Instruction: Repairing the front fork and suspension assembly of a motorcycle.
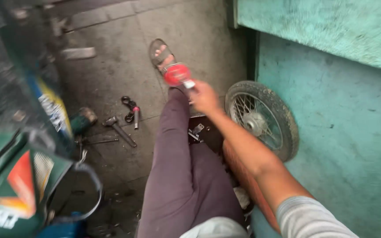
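Right hand [204,98] grips red can [176,74] (blurred), pointing away leftward.

Small red can [176,74] with a white cap end, a bit blurry, lying sideways in the air, held at its white end by the right hand [204,97], just above the purple-trousered knee, near a sandalled foot

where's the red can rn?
In the head view, the red can is upper centre, held out in the right hand, above the person's knee, just below the sandalled foot and left of the spoked wheel.
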